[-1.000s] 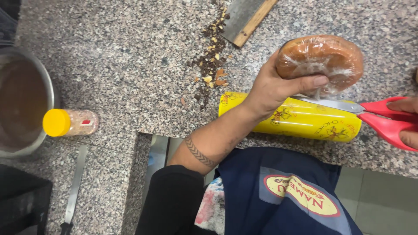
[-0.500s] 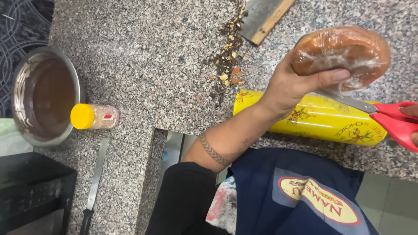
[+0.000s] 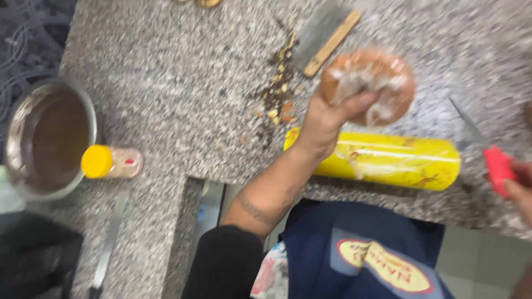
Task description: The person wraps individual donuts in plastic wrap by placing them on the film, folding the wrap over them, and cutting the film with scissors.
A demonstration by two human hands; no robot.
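Observation:
My left hand [image 3: 327, 119] grips a round brown lump wrapped in clear plastic film [image 3: 382, 77], thumb across its top, just above the granite counter [image 3: 177, 72]. Below it lies a yellow roll of wrap [image 3: 388, 160] on its side near the counter's front edge. At the right edge my right hand [image 3: 518, 180] holds red-handled scissors [image 3: 496, 160], whose blade points up and left, apart from the wrapped lump. The picture is blurred.
A steel pot [image 3: 16, 127] with brown liquid stands at the left, a small yellow-lidded jar [image 3: 111, 161] lying beside it. A cleaver with a wooden handle [image 3: 327, 39] and chopped bits [image 3: 277, 94] lie at the back. A knife [image 3: 108, 243] rests near the lower left.
The scissors have drawn away to the right from the wrapped lump. My left hand still grips the lump. The view has shifted, so things sit further right.

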